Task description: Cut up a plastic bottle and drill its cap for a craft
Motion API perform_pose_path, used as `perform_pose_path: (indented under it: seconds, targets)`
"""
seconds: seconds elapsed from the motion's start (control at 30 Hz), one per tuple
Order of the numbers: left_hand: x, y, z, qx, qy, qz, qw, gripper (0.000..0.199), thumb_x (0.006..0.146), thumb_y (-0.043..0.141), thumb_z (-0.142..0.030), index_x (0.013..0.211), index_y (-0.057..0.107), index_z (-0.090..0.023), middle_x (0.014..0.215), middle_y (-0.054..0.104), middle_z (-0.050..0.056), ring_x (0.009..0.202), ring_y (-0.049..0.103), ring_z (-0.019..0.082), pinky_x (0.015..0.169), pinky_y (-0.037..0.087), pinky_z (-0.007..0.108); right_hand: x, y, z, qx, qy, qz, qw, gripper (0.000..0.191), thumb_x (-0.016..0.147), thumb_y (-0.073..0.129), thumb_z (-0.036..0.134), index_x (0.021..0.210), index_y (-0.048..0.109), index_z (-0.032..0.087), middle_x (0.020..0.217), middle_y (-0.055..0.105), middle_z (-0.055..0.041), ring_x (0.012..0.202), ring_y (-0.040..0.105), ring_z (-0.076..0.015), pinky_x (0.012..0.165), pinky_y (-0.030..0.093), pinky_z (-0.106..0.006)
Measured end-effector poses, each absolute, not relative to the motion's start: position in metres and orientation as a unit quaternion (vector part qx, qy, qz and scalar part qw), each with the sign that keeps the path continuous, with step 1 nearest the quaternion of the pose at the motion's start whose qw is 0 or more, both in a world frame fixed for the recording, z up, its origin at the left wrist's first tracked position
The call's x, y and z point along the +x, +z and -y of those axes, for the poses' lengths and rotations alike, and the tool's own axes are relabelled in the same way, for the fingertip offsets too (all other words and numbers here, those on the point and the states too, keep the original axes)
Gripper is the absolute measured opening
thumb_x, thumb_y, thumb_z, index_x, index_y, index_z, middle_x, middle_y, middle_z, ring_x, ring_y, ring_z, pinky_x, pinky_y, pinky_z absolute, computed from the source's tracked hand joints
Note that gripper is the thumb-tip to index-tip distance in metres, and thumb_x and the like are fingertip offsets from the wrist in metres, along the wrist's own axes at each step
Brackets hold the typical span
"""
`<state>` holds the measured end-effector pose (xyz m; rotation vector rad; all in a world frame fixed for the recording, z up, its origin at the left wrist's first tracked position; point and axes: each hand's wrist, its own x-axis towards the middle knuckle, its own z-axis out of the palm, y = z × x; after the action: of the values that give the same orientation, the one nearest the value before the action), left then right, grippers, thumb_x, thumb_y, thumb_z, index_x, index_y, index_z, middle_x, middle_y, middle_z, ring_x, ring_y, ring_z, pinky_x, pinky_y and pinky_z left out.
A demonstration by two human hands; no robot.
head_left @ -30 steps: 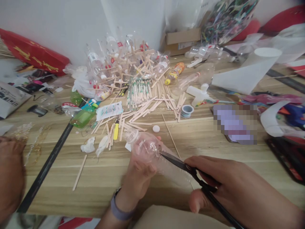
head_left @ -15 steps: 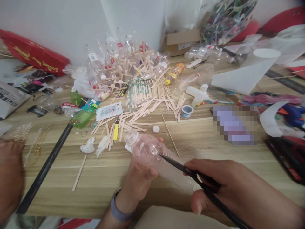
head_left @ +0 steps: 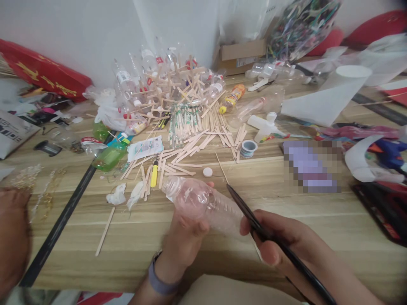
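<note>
Wrapped round a clear plastic bottle point(head_left: 193, 195) from below, my left hand point(head_left: 187, 237) keeps it tilted, its open neck pointing up and left. A hole with a glinting edge shows in the bottle's side near the shoulder. In my right hand point(head_left: 286, 241) is a pair of black scissors point(head_left: 243, 203), the blades looking closed together. Their tip points up and left, apart from the hole and just above the bottle's body. The bottle's lower end passes close to my right fingers. A white cap point(head_left: 207, 172) lies on the table behind the bottle.
Loose wooden sticks point(head_left: 187, 154) and a yellow-handled tool point(head_left: 154, 174) lie beyond the bottle. Farther back is a heap of bottles and crossed sticks point(head_left: 178, 84). A green bottle point(head_left: 111, 156) lies to the left. At the left edge rests another person's hand point(head_left: 12, 237).
The scissors' tip has come out of the bottle's hole and moved up and right. My right hand has turned, and the blades have come together. My left hand stays around the bottle.
</note>
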<state>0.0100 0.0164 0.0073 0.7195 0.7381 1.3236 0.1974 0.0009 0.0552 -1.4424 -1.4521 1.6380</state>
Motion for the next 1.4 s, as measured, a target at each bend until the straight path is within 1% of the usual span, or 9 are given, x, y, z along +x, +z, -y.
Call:
perform_pose_path:
  seconds: [0.1,0.23,0.43,0.57,0.73,0.97,1.13,1.23,1.4]
  targets:
    - [0.009,0.009,-0.017,0.312,0.587,-0.325,0.672,0.058,0.066,0.086,-0.039,0.119,0.064,-0.033,0.126,0.066,0.005,0.109,0.062,0.027,0.092,0.051,0.039,0.202,0.057,-0.002,-0.547,0.544,0.583,0.255,0.050,0.071,0.067,0.072,0.081,0.064,0.022,0.053,0.036,0.0064,0.050,0.031,-0.0108,0.046,0.025,-0.023]
    - [0.005,0.013,-0.019,0.262,0.583,-0.307,0.705,0.060,0.068,0.084,-0.041,0.122,0.062,-0.032,0.124,0.067,0.005,0.108,0.064,0.025,0.090,0.053,0.037,0.211,0.060,-0.007,-0.540,0.446,0.665,0.260,0.035,0.077,0.067,0.056,0.088,0.065,0.023,0.059,0.054,0.0026,0.054,0.048,-0.0147,0.049,0.038,-0.024]
    - [0.004,0.019,-0.032,0.185,0.548,-0.326,0.748,0.052,0.070,0.080,-0.049,0.116,0.069,-0.026,0.106,0.074,0.005,0.089,0.068,0.020,0.080,0.055,0.031,0.205,0.063,-0.038,-0.545,0.346,0.660,0.384,0.026,0.082,0.065,0.045,0.093,0.061,0.022,0.066,0.057,0.0021,0.057,0.054,-0.0140,0.054,0.043,-0.025]
    - [0.009,0.019,-0.039,0.162,0.519,-0.318,0.777,0.049,0.072,0.080,-0.048,0.114,0.071,-0.025,0.096,0.075,0.002,0.082,0.067,0.016,0.076,0.054,0.027,0.185,0.063,-0.063,-0.465,0.472,0.609,0.435,0.032,0.076,0.073,0.044,0.094,0.057,0.022,0.070,0.057,0.0034,0.063,0.056,-0.0132,0.058,0.045,-0.025]
    - [0.015,0.019,-0.039,0.190,0.521,-0.323,0.767,0.049,0.075,0.078,-0.047,0.117,0.070,-0.023,0.107,0.073,0.003,0.085,0.066,0.015,0.079,0.053,0.026,0.172,0.055,-0.073,-0.430,0.589,0.525,0.439,0.039,0.066,0.082,0.036,0.088,0.053,0.022,0.065,0.051,0.0082,0.059,0.051,-0.0100,0.054,0.043,-0.023]
    - [0.019,0.018,-0.043,0.265,0.510,-0.342,0.744,0.037,0.081,0.070,-0.048,0.109,0.072,-0.025,0.094,0.073,0.002,0.080,0.065,0.019,0.074,0.050,0.029,0.183,0.052,-0.074,-0.441,0.602,0.517,0.419,0.036,0.064,0.081,0.029,0.088,0.056,0.020,0.066,0.054,0.0075,0.058,0.051,-0.0093,0.056,0.044,-0.023]
    - [0.018,0.019,-0.043,0.256,0.497,-0.329,0.761,0.041,0.081,0.069,-0.051,0.113,0.071,-0.025,0.095,0.073,0.002,0.077,0.064,0.017,0.080,0.048,0.031,0.188,0.049,-0.072,-0.443,0.610,0.510,0.415,0.032,0.073,0.073,0.036,0.095,0.055,0.021,0.072,0.060,0.0034,0.068,0.062,-0.0146,0.060,0.048,-0.026]
    - [0.017,0.019,-0.043,0.264,0.498,-0.329,0.758,0.043,0.081,0.069,-0.050,0.115,0.070,-0.024,0.097,0.073,0.003,0.085,0.065,0.020,0.086,0.048,0.034,0.187,0.049,-0.070,-0.455,0.597,0.517,0.412,0.034,0.075,0.071,0.041,0.097,0.055,0.021,0.072,0.060,0.0027,0.070,0.064,-0.0161,0.060,0.049,-0.027]
    - [0.016,0.012,-0.042,0.260,0.502,-0.356,0.744,0.042,0.083,0.068,-0.048,0.117,0.069,-0.025,0.111,0.072,0.005,0.101,0.064,0.023,0.094,0.045,0.035,0.180,0.050,-0.069,-0.460,0.576,0.528,0.422,0.040,0.067,0.081,0.041,0.091,0.056,0.021,0.068,0.057,0.0057,0.061,0.057,-0.0117,0.058,0.047,-0.025]
